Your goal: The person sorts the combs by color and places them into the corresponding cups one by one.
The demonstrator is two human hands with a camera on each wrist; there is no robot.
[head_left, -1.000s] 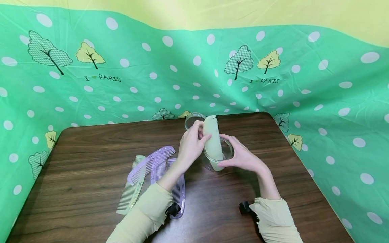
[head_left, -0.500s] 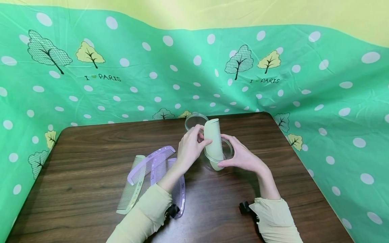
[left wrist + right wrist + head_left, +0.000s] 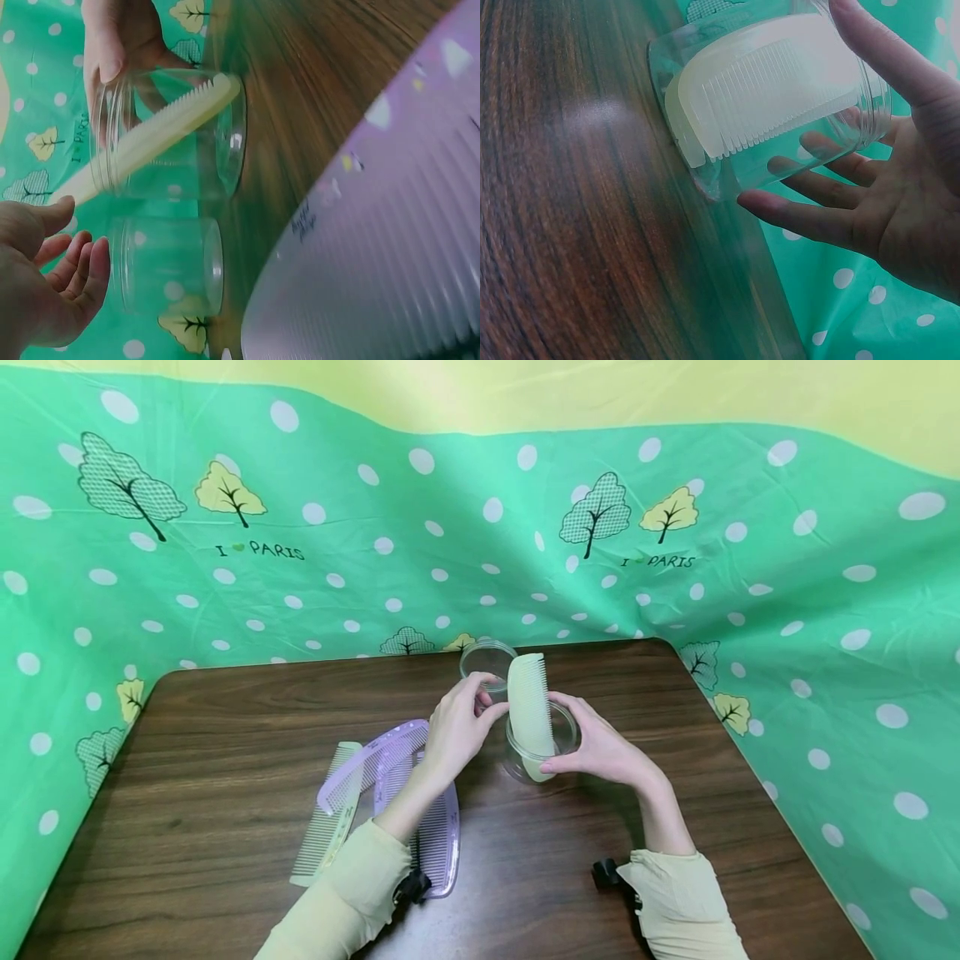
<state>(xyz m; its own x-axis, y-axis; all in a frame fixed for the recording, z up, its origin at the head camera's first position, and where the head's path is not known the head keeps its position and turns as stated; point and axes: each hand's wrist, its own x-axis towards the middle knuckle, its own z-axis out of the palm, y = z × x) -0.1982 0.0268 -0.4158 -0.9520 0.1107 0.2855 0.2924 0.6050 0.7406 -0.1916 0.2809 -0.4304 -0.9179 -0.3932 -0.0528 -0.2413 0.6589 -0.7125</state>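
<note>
While the right hand holds a clear jar near its rim between thumb and fingers, a pale green comb stands tilted inside, its upper end well above the rim. Left hand just beside the comb's smooth back, thumb and loosely bent fingers apart; whether the thumb tip touches, cannot tell. Farther back on the wooden table stands a second clear jar; purple combs and a translucent green comb lie overlapping near the left forearm.
</note>
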